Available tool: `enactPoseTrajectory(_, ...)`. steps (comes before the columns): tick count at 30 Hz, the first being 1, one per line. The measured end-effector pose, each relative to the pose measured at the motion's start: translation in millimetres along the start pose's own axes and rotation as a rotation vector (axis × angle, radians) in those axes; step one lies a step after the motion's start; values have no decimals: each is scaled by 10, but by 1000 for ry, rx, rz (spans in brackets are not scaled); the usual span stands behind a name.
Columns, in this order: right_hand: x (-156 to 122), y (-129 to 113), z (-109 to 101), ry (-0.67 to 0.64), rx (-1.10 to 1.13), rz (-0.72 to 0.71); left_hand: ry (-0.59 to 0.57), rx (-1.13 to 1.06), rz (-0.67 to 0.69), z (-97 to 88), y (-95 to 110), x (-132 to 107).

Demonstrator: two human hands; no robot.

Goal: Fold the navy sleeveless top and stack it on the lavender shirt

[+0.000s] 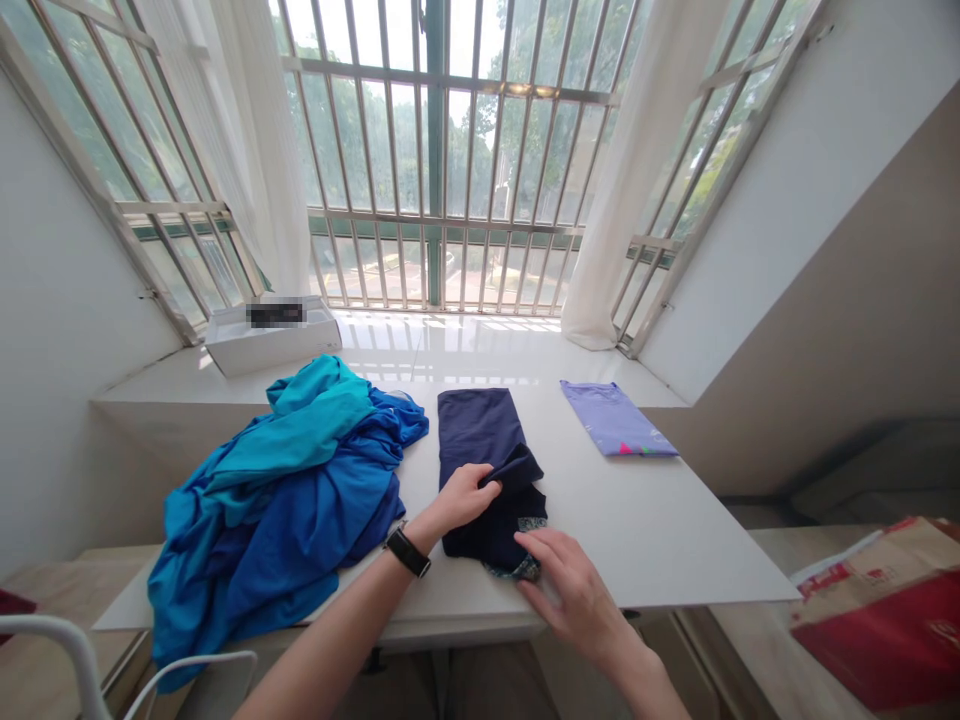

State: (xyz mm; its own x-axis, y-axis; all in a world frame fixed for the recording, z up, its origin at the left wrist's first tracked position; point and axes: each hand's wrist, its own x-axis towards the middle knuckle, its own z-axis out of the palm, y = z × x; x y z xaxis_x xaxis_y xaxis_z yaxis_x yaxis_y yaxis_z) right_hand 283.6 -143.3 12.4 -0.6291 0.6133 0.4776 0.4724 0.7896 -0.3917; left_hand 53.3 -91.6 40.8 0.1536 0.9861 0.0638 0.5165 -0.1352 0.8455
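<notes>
A navy garment [480,430] lies folded lengthwise on the white table [645,530], with a patterned hem [521,570] at its near end. My left hand [461,497], with a black watch [407,552] on the wrist, has its fingers tucked under a loose navy fold. My right hand [570,585] lies with its fingers spread at the near edge of the garment, touching the hem. To the left, a heap of crumpled blue and teal cloth [285,500] sits close to my left forearm. A folded lilac garment [615,420] lies flat farther away.
A white box [270,340] with a blurred label stands on the window ledge behind the table. Barred windows [442,150] and white curtains [645,150] fill the far side. A red and brown package [877,620] lies low at right; a white chair frame [67,650] is low at left.
</notes>
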Motion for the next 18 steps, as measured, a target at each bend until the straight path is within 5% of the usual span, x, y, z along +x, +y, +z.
enactPoseTrajectory(10,172,55,164,98,33,116,-11,1,31,6,12,-28)
enactPoseTrajectory(18,-107,-29,142,8,-109,-92,-74,112,28,-7,35,-71)
